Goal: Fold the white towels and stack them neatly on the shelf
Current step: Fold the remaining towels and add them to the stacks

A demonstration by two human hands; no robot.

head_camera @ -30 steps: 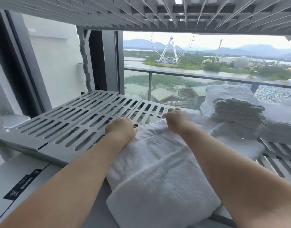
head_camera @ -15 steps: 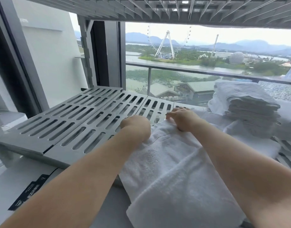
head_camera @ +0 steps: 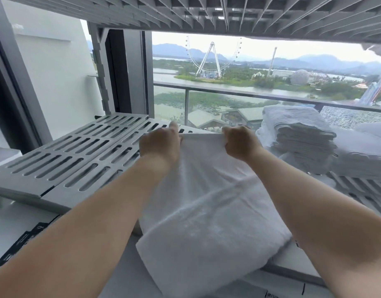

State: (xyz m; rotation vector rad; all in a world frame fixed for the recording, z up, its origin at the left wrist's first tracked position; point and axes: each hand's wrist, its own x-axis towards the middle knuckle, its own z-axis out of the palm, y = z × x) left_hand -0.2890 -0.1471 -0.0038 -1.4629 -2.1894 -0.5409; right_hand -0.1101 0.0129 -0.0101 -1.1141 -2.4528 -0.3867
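Note:
A white towel lies folded over the front edge of the grey slotted shelf. My left hand grips the towel's far edge at its left corner. My right hand grips the same edge at its right corner. Between the two hands the edge is lifted off the shelf and pulled taut. To the right a stack of folded white towels stands on the shelf, with another folded pile beside it.
A second slotted shelf hangs close overhead. A dark window frame and a balcony railing stand behind the shelf. A white surface with a black label lies below at the left.
Both hands have raised the towel's far edge off the shelf and stretched it tight between them. The camera has moved closer and to the left.

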